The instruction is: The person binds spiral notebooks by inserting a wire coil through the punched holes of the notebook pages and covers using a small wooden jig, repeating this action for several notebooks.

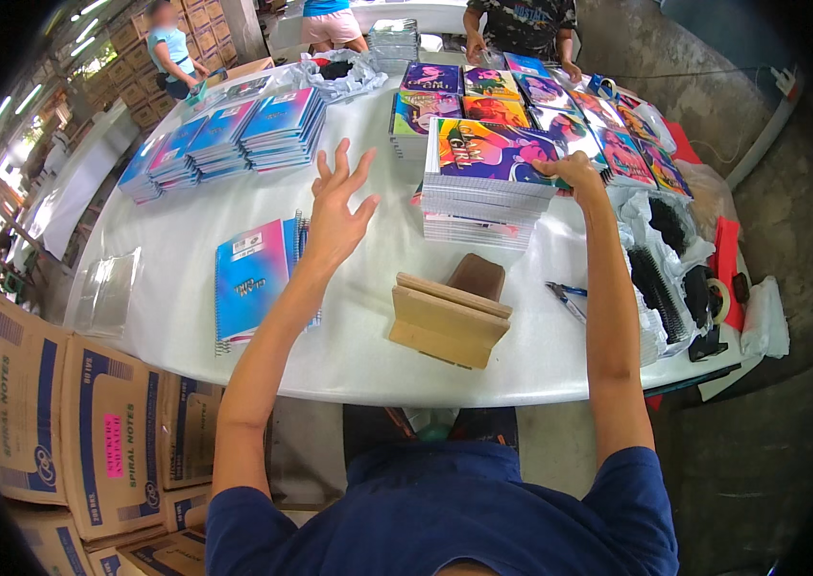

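My left hand (337,206) is raised over the table with its fingers spread and nothing in them. Below it lies a small pile of blue and pink spiral notebooks (251,274), coils on the side edges. At the right edge of a tall stack of unbound-looking page blocks (478,206), my right hand (574,175) grips the top notebook (483,149), which has a colourful illustrated cover. Its fingertips lie on the cover; the underside of the grip is hidden. In front of the stack stands a brown cardboard holder (450,322), with a dark brown block (477,278) behind it.
Pliers (568,300) lie right of the holder. Black coils (654,293) in wrapping fill the right edge. More illustrated stacks (541,91) and finished blue notebooks (282,125) stand farther back. Cartons (114,432) are at lower left. Other people (522,29) work across the table.
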{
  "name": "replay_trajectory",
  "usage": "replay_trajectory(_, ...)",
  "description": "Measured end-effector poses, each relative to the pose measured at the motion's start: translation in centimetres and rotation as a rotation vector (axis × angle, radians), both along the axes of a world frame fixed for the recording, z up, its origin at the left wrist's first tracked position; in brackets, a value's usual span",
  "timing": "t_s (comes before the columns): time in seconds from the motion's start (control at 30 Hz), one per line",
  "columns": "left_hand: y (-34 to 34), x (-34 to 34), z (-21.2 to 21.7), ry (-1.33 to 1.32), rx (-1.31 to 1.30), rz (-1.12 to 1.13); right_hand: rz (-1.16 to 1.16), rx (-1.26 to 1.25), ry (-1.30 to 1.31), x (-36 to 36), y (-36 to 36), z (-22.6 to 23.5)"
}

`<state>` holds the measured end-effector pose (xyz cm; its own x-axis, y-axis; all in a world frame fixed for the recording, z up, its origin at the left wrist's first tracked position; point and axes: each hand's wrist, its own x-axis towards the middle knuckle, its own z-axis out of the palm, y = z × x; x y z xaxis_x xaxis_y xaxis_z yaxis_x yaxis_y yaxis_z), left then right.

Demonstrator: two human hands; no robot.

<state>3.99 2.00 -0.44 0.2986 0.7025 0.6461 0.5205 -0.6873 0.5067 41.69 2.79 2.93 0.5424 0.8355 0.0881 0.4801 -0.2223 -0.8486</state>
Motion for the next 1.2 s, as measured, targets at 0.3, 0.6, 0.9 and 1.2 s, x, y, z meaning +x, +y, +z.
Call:
replay_trajectory(0.3, 1.0, 3.2, -0.9, -0.098, -0.091, -0.145, 0.021, 0.038, -0.211, 3.4, 1.9, -1.3)
replay_trajectory(0.6, 3.6, 7.2, -3.3, -0.054, -0.445, -0.275, -0.212, 0.088, -0.769, -3.0, -0.9, -0.5)
replay_trajectory(0.9, 0.8, 5.2, -2.5, -0.090, -0.442, -0.107, 0.997, 0.250, -1.023, -11.5, -0.3, 2.4)
replay_trajectory(1.2, 1.0, 1.7, -4.6, -0.222, -0.370, -0.190, 1.281, 0.096, -0.921, -11.1, 4.5, 4.7)
